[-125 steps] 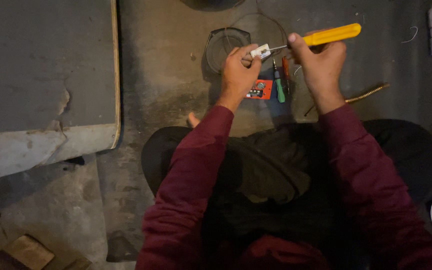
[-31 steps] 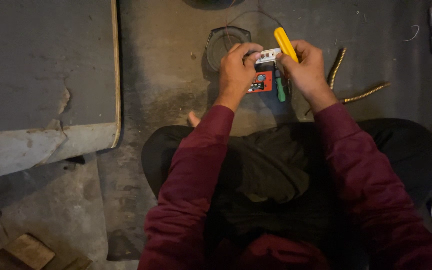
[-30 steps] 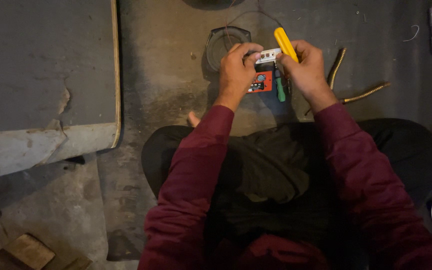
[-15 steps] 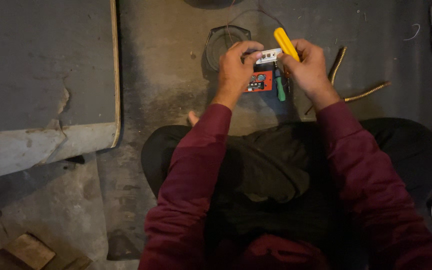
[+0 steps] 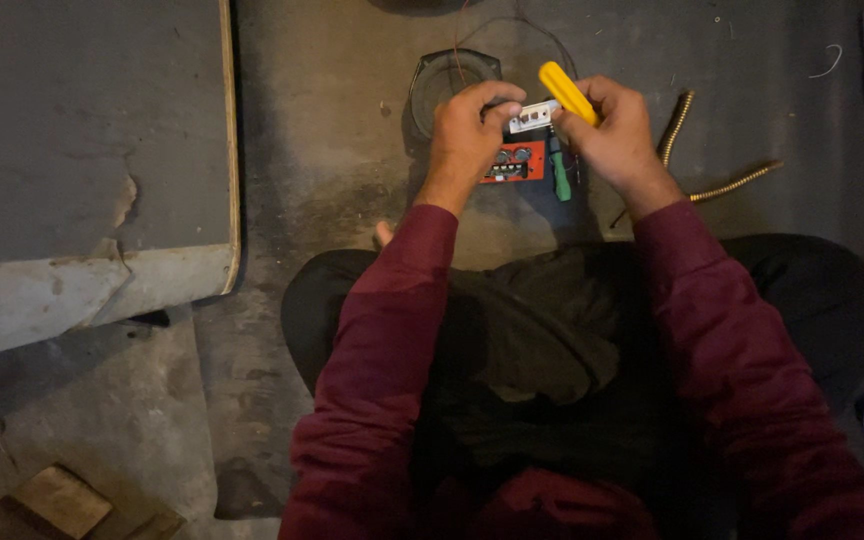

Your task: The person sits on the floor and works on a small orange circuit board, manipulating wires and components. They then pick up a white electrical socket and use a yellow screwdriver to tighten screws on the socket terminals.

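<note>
The left hand [image 5: 467, 125] is curled around a small white part [image 5: 533, 116], pinching it between fingers and thumb above the concrete floor [image 5: 332, 150]. The right hand [image 5: 612, 135] is closed around the yellow handle of a screwdriver [image 5: 567, 92], whose tip points down into the white part; the tip itself is hidden, so whether it sits in a screw head is hard to say. Just below the hands, on the floor, lie a red box [image 5: 514, 162] with dark slots and a green-handled tool [image 5: 559, 175]. A round dark dish [image 5: 452, 78] sits behind the left hand, and a bent metal hose [image 5: 727, 185] lies to the right. The part is held in the air with no support, so a hard push could make the tip slip off and jab the left fingers, or twist the part loose so it drops onto the box below.
</note>
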